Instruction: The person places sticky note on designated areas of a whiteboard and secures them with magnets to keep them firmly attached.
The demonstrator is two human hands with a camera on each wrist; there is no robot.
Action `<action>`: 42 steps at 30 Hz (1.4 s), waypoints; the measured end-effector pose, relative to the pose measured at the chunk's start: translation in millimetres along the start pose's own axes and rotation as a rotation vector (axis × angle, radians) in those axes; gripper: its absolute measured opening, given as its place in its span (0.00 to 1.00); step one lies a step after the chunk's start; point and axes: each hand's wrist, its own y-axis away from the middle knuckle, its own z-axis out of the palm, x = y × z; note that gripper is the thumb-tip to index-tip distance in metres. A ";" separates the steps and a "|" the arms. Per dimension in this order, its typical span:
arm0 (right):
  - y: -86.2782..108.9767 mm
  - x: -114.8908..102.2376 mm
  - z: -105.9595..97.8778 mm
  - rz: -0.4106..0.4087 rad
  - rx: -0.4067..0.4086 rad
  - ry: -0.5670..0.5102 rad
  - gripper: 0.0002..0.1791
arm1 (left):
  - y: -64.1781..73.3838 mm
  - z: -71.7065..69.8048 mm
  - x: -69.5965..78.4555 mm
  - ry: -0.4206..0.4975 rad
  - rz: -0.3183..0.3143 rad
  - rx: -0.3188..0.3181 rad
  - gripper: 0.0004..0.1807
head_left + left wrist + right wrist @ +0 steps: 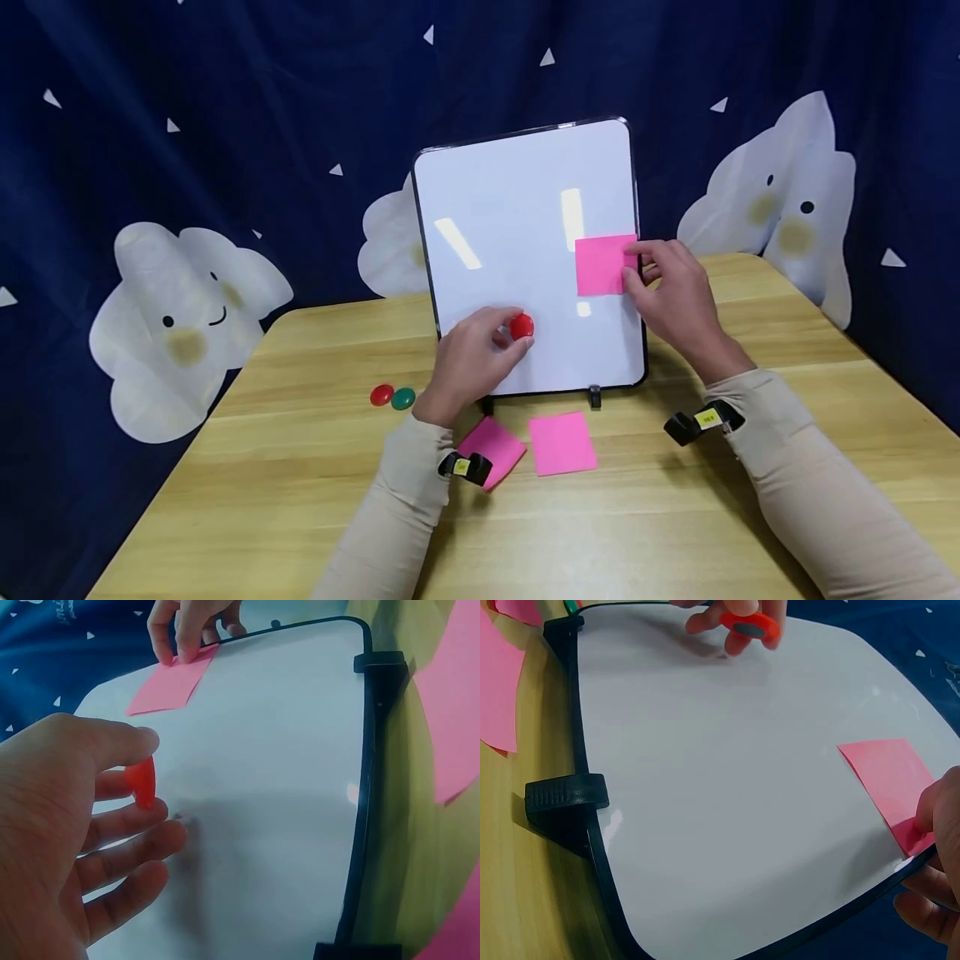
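Between thumb and fingertips, my left hand [472,357] pinches a round red magnet [522,326] in front of the lower part of the whiteboard [510,225]. Its dark underside [748,630] faces the right wrist camera, and its rim shows in the left wrist view. A square pink paper note [598,267] lies against the board near the right edge. My right hand [678,296] holds that note by its right side, thumb and index finger on it; in the right wrist view, other fingers [930,900] reach past the black frame.
On the wooden table before the board lie a flat pink note [564,443] and a curled pink note [504,450], partly behind my left wrist. A red magnet [382,395] and a green magnet [403,399] sit left. Black feet [595,397] support the board; a dark blue curtain [300,83] hangs behind.
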 end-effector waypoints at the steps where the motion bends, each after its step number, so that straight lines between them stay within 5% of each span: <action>1: 0.1 -0.3 0.0 0.004 -0.002 -0.004 0.14 | -0.6 0.7 1.0 0.000 -0.001 0.000 0.21; 6: -0.1 -0.2 0.3 0.010 -0.010 0.004 0.14 | -6.2 2.8 7.9 -0.030 0.017 -0.009 0.20; 14: 0.9 1.0 0.1 -0.018 -0.002 0.005 0.14 | -17.3 7.0 18.0 -0.164 0.129 0.033 0.19; 33: 1.4 0.1 -1.6 -0.004 -0.011 0.025 0.14 | -37.3 19.2 32.7 -0.159 0.165 0.067 0.21; 42: 0.7 1.3 -0.4 -0.015 -0.012 0.034 0.15 | -46.1 24.1 34.6 -0.188 0.214 0.139 0.19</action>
